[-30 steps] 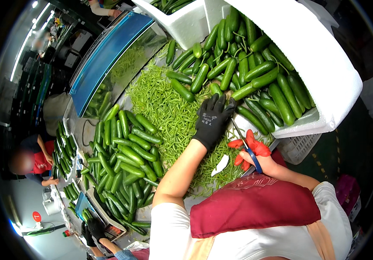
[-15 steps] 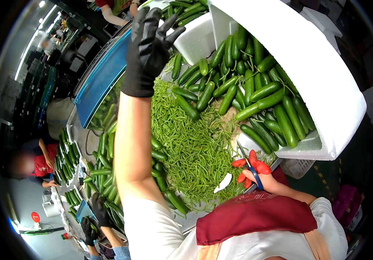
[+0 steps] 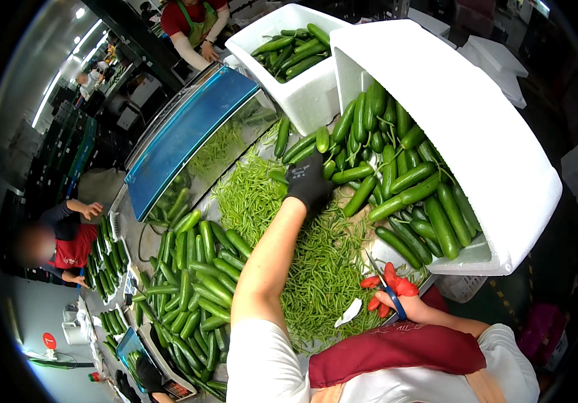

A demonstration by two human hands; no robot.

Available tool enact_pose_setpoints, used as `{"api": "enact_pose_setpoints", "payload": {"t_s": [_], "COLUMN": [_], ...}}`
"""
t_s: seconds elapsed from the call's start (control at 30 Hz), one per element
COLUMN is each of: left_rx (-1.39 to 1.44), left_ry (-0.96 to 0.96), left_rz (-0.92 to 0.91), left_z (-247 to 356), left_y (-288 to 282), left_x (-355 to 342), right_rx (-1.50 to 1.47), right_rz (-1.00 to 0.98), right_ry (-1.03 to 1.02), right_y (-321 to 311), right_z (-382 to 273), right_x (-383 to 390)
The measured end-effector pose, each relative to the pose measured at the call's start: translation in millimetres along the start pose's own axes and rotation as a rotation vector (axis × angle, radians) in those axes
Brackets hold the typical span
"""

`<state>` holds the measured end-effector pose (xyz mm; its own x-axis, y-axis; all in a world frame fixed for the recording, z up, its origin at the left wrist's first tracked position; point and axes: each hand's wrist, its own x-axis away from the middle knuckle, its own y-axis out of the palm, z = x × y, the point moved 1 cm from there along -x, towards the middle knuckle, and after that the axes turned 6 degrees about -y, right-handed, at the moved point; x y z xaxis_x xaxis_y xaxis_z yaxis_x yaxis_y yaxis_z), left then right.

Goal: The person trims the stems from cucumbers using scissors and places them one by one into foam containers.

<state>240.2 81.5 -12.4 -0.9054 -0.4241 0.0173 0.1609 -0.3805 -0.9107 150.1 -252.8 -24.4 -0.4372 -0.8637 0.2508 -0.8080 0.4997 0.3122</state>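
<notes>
My left hand [image 3: 309, 183], in a black glove, reaches down into the cucumbers where they meet the pile of thin green trimmings [image 3: 316, 269]. Its fingers curl over a cucumber [image 3: 278, 176], though the fingertips are mostly hidden under the hand. More cucumbers [image 3: 410, 178] spill from a tipped white foam box [image 3: 497, 134] on the right. Low at the right, my right hand [image 3: 406, 305] holds blue-handled scissors [image 3: 395, 307], blades pointing away over the pile's edge. Red covers sit on its fingers.
A second foam box [image 3: 302, 94] of cucumbers stands at the back. A blue-topped clear guard [image 3: 195, 134] borders the table's far left. Loose cucumbers [image 3: 195, 289] lie left of my arm. Other people [image 3: 77, 242] work left and at the back. A white scrap [image 3: 349, 313] lies on the trimmings.
My left hand has come down from a raised, spread position at the far side onto the cucumbers. My view has shifted, showing more of the back box. My right hand still holds the scissors.
</notes>
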Motion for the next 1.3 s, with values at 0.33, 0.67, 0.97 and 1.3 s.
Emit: {"api": "enact_pose_setpoints", "payload": {"t_s": [0.33,0.67,0.97,1.3], "left_rx": [0.458,1.922,2.451,2.525], "left_ry": [0.255,-0.045,-0.158,-0.348], "left_rz": [0.230,-0.509,-0.835,-0.576], "left_z": [-23,3,42,42], "left_y": [-69,-44,-15,2], "left_x": [108,226,256,256], "right_rx": [0.012,-0.077,0.145,0.385], "right_rz": [-0.004,-0.120,-0.008,0.095], "right_ry": [-0.120,-0.280,-0.492,-0.503], "right_y": [3,22,29,28], "right_z": [-2,-73,-106,-117], "right_x": [3,-42,-47,-27]}}
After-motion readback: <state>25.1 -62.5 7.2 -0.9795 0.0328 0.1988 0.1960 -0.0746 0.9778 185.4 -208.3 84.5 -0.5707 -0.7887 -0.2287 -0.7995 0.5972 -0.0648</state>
